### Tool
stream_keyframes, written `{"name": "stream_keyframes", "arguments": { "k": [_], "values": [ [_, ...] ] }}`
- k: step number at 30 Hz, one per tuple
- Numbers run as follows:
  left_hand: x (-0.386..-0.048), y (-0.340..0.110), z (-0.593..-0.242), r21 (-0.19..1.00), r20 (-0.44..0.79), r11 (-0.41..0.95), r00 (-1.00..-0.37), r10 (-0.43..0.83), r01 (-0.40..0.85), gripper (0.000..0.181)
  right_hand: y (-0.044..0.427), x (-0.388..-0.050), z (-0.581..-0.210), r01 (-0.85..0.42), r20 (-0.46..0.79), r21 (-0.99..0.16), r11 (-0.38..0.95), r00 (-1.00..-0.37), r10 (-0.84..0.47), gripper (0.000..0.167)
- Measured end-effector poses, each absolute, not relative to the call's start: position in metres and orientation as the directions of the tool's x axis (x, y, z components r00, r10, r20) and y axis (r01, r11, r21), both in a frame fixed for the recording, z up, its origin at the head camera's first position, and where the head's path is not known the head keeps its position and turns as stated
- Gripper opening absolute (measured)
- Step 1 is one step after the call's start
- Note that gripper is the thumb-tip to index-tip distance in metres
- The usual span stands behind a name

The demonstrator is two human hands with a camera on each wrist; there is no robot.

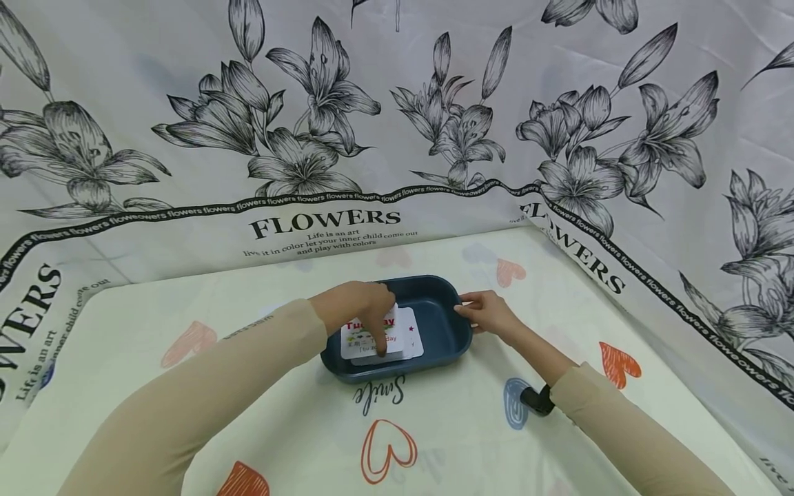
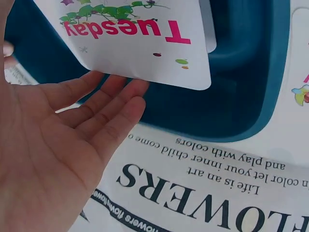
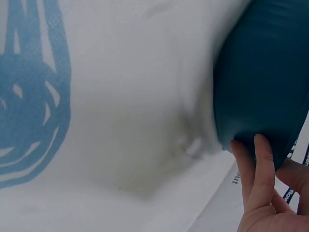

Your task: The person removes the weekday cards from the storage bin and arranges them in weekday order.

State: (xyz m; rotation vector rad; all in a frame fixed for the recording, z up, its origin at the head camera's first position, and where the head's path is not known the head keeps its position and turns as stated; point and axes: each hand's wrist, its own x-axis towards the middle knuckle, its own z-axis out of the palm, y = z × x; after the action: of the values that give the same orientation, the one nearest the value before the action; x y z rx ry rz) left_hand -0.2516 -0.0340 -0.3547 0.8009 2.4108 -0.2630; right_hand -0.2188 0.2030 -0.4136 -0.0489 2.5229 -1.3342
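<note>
A dark blue oval-cornered tray (image 1: 445, 324) is on the table with white cards in it. My left hand (image 1: 362, 306) reaches into its left part and holds a white card printed "Tuesday" (image 1: 355, 337), thumb over the face and fingers at the far edge. In the left wrist view, the fingers (image 2: 113, 92) meet the edge of the Tuesday card (image 2: 135, 53), which is tilted above the tray's floor. Beneath it lies another white card (image 1: 414, 337) with a star on it. My right hand (image 1: 490, 313) pinches the tray's right end, fingers outside the wall (image 3: 270, 87).
Beside the tray, another white card (image 2: 300, 58) shows partly at the left wrist view's right edge. A pale cloth with hearts (image 1: 389, 451) covers the table. Flower-printed curtains (image 1: 322, 220) hang behind it and along the right. A black device (image 1: 538, 399) is at my right wrist.
</note>
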Motion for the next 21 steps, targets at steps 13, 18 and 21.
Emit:
{"name": "stream_keyframes", "arguments": {
  "k": [13, 18, 21],
  "values": [
    [-0.241, -0.086, -0.327, -0.003, -0.485, 0.825, -0.722, 0.493, 0.566, 0.091, 0.192, -0.221, -0.417, 0.096, -0.23, -0.831, 0.548, -0.956, -0.182, 0.043],
    [-0.24, -0.113, -0.318, 0.004, -0.429, 0.835, -0.753, 0.499, 0.551, 0.091, 0.199, -0.219, -0.414, 0.106, -0.234, -0.824, 0.556, -0.958, -0.164, 0.043],
    [-0.241, -0.133, -0.314, 0.004, -0.4, 0.843, -0.771, 0.495, 0.538, 0.094, 0.201, -0.217, -0.413, 0.118, -0.242, -0.82, 0.561, -0.958, -0.152, 0.044]
  ]
}}
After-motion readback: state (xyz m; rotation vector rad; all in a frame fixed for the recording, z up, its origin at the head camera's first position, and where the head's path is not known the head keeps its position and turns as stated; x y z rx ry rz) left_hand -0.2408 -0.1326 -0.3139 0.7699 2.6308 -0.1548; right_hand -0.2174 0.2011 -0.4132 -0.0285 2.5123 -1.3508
